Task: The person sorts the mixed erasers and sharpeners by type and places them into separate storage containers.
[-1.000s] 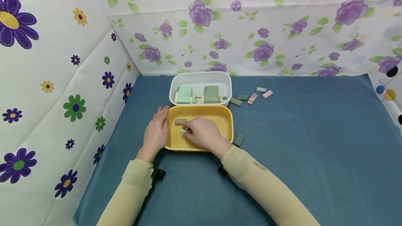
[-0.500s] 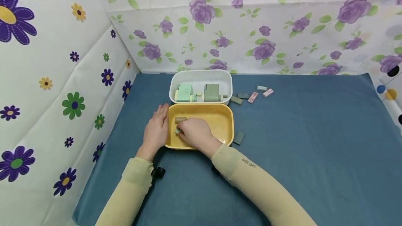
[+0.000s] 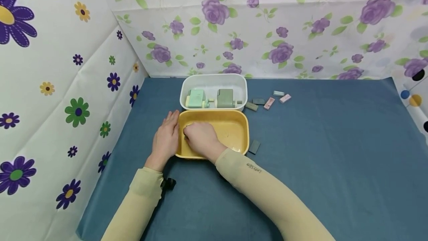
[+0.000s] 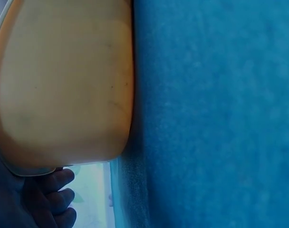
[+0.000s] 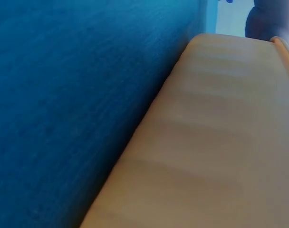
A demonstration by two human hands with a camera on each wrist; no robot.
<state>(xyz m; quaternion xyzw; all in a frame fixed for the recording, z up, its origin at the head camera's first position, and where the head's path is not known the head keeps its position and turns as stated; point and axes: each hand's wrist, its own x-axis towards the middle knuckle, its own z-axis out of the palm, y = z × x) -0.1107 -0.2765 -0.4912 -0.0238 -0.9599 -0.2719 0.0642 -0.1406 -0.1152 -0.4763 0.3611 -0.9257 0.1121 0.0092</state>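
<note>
Here, your left hand (image 3: 166, 135): fingers straight, touching the yellow tray (image 3: 230, 131).
Right hand (image 3: 202, 138): curled inside; cannot tell whether pinching.

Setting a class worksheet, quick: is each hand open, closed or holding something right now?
Left hand: open, laid against the yellow tray.
Right hand: cannot be told; it is inside the tray, its grip hidden.

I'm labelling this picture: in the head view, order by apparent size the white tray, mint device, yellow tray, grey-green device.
Yellow tray
White tray
Mint device and grey-green device: too alike to rank
</note>
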